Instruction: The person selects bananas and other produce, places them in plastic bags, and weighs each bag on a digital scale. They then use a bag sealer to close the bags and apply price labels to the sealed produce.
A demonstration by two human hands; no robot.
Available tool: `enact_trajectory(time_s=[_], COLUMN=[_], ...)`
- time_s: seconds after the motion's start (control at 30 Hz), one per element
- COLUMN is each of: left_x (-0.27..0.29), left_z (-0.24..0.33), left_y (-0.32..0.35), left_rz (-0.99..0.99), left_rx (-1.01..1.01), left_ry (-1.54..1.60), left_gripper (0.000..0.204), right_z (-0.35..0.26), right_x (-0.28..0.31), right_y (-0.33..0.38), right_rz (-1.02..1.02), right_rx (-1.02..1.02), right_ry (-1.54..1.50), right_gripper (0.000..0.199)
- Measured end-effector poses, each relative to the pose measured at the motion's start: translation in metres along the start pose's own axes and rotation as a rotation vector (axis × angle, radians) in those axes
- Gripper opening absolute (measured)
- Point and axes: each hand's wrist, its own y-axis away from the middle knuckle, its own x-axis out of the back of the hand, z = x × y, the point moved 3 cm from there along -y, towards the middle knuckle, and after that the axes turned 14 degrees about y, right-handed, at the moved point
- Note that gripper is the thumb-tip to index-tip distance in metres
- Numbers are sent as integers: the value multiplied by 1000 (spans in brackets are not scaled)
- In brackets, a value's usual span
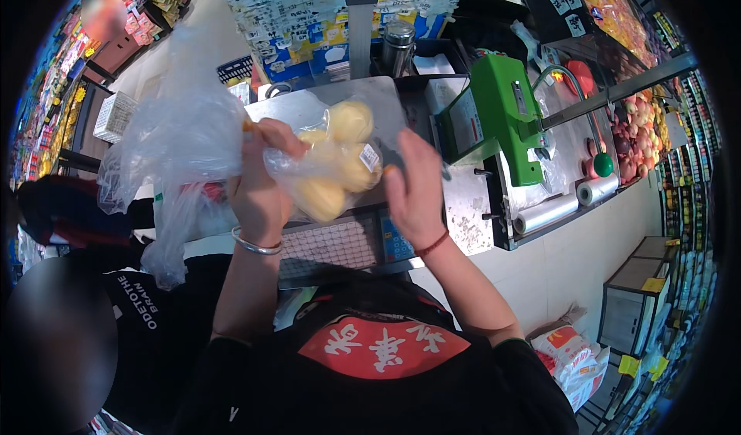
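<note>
A thin clear plastic bag (324, 161) is crinkling glossily around smooth, matt yellow fruits (347, 122). The scale platter (386, 95) is showing as brushed grey metal. A shiny metal bangle (256, 245) is gleaming. The sealing machine (502, 115) is showing glossy green plastic, with rolls of clear film (546, 213) shining beside it.

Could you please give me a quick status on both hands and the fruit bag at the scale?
Left hand gripping the neck of the clear bag of yellow fruit. Right hand open against the bag's side. Bag resting on the steel scale platform. Nothing in the way.
</note>
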Motion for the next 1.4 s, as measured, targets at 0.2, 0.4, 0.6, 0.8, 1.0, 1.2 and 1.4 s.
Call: enact_trajectory(time_s=[0.2,0.4,0.6,0.8,1.0,1.2,1.4], left_x=[-31,-109,-170,-208,-223,-238,-225], left_z=[2,-2,-52,-142,-203,-238,-220], left_y=[-10,17,82,118,99,91,88], left_rz=[-174,-424,-660,-904,-1101,-168,55], left_rx=[86,162,450,502,341,1027,755], left_ry=[36,81,36,-60,-940,-63,-10], left_gripper=[44,47,36,27,20,29,34], right_z=[-9,-32,2,85,179,227,247], right_x=[7,90,126,167,162,149,120], right_y=[11,-3,31,90,111,75,50], right_rz=[-234,-102,-121,-64,21,-124,-396], right_rx=[118,161,70,-106,-497,-616,-471], right_ry=[18,-282,-420,-410,-641,-896,-656], right_gripper=[64,112,71,25,26,27,28])
